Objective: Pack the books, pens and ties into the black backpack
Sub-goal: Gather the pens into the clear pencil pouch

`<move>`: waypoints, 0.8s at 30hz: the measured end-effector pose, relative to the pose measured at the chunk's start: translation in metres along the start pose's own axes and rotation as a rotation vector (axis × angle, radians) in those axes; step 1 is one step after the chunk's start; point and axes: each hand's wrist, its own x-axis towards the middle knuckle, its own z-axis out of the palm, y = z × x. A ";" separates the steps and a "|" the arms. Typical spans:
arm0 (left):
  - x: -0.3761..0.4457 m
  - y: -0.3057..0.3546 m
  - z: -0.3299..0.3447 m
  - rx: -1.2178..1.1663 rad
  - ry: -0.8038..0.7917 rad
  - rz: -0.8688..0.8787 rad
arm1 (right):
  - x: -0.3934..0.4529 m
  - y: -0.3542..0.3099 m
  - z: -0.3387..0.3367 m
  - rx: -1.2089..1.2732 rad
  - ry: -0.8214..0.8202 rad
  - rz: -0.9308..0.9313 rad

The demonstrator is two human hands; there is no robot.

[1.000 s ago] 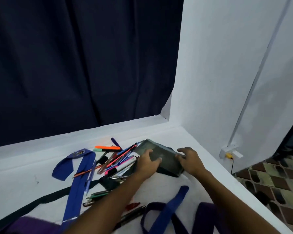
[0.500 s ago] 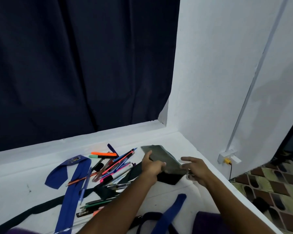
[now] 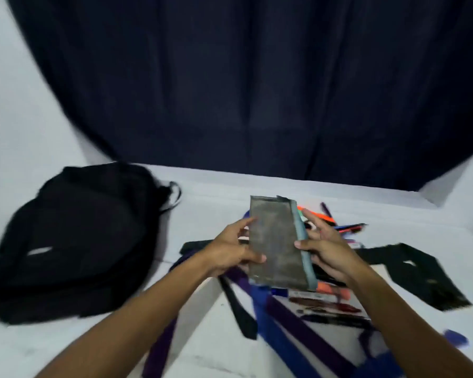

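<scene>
We hold one grey book (image 3: 277,241) above the desk (image 3: 216,208), left hand (image 3: 231,251) and right hand (image 3: 324,249) gripping its edges. The backpack (image 3: 74,236) lies left, seemingly unopened; pens (image 3: 336,225) and ties (image 3: 298,323) remain unpacked, so little looks done.

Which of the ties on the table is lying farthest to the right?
The black tie, spread flat to the right of the pens; the blue tie and purple tie lie nearer the middle.

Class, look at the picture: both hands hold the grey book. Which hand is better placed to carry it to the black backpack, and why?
Probably the left hand. The black backpack lies on the person's left, nearer that hand, which already grips the grey book. The right hand would have to cross over.
</scene>
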 end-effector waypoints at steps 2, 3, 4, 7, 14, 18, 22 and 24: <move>-0.039 -0.017 -0.046 0.083 0.079 -0.066 | 0.011 0.020 0.051 -0.127 -0.119 0.038; -0.057 -0.027 -0.065 0.126 0.109 -0.105 | 0.014 0.032 0.073 -0.192 -0.185 0.059; -0.075 -0.036 -0.081 0.171 0.131 -0.146 | 0.015 0.044 0.092 -0.267 -0.242 0.077; -0.115 -0.053 -0.110 0.321 0.144 -0.264 | 0.009 0.076 0.132 -0.473 -0.372 0.128; -0.128 -0.073 -0.131 0.841 0.072 -0.420 | -0.006 0.110 0.160 -0.814 -0.480 0.183; -0.108 -0.058 -0.120 1.284 0.156 -0.243 | -0.017 0.092 0.141 -0.897 -0.501 0.189; -0.072 -0.046 -0.084 1.203 0.140 0.069 | -0.027 0.074 0.094 -0.955 -0.399 0.114; -0.050 -0.047 -0.055 1.083 0.083 0.177 | -0.036 0.067 0.059 -0.943 -0.296 0.048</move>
